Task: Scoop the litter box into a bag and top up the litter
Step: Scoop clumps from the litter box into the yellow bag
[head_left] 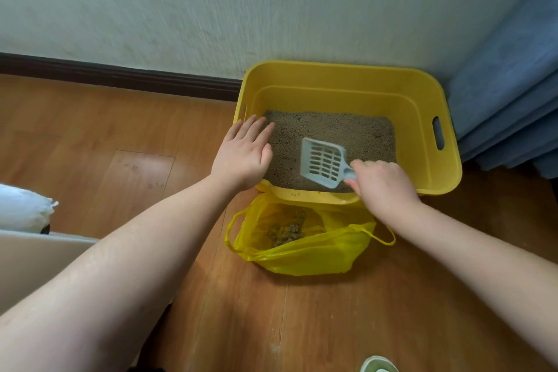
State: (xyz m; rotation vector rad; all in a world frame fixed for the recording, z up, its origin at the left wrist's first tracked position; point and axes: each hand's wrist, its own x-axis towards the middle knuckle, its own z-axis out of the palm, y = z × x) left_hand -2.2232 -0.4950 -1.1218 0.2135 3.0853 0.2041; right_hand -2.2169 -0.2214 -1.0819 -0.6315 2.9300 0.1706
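1. Yellow litter box on wood floor, against the wall; brownish-grey litter covers its bottom.
2. Yellow plastic bag sits open on the floor, touching the box's near wall; dark clumps lie inside.
3. Pale slotted scoop is over the litter near the box's front; its pan looks empty.
4. Right hand: fingers curled tight around the scoop's handle, at the near rim.
5. Left hand: fingers straight and together, palm down over the box's left near corner; contact with rim or litter cannot be told.
6. White sack at far left; blue curtain right of the box.
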